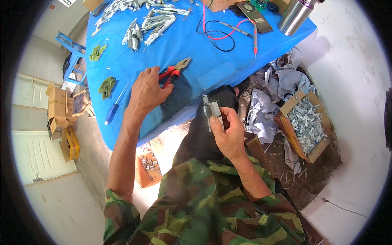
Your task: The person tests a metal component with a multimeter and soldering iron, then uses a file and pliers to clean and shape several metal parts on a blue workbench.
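Note:
My left hand (149,90) lies over the handle ends of red-handled combination pliers (175,71) at the near part of the blue-covered table (180,46). The jaws point away to the right, and the palm hides part of the grips. In front of my right thigh, my right hand (230,134) holds a small grey-white plastic part (215,109) between thumb and fingers. A thin, loose-looking strip (205,105) stands along its left side. A blue-handled screwdriver (113,111) rests to the left of my left hand.
Grey-white scrap parts (159,23) are heaped on the table's far side. Multimeter probes (237,30), a phone-like device (254,17) and a steel flask (295,16) lie or stand far right. A carton of scrap (307,124) sits low right; another box (150,167) holds small metal pieces below.

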Available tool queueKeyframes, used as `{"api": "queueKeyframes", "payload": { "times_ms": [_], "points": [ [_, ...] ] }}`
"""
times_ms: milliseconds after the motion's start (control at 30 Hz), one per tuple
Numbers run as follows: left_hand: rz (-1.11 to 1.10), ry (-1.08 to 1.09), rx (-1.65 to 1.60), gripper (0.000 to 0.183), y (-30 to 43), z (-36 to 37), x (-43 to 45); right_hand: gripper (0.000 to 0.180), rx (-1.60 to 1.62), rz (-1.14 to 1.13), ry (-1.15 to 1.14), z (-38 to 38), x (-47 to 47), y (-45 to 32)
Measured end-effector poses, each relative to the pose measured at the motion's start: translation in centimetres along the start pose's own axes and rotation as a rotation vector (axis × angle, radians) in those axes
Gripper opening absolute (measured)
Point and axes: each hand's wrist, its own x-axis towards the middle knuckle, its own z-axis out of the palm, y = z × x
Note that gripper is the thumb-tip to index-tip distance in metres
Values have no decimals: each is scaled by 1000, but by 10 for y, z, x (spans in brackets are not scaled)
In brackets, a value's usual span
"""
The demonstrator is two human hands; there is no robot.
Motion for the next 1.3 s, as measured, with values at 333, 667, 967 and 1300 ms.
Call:
{"api": "queueKeyframes", "payload": {
  "times_ms": [333, 667, 967, 1300],
  "points": [
    [42, 74, -46, 26, -8, 12, -1, 29, -106, -77, 73, -19, 9, -2],
    [-307, -346, -1553, 50, 39, -20, -85, 29, -121, -56, 154, -30, 8, -11],
    [-392, -483, -1365, 45, 88, 18, -151, 31, -389, -250, 327, -28, 0, -24],
    [-72, -38, -778, 21, 115, 8, -151, 32, -509, -392, 324, -12, -4, -22]
  ]
}}
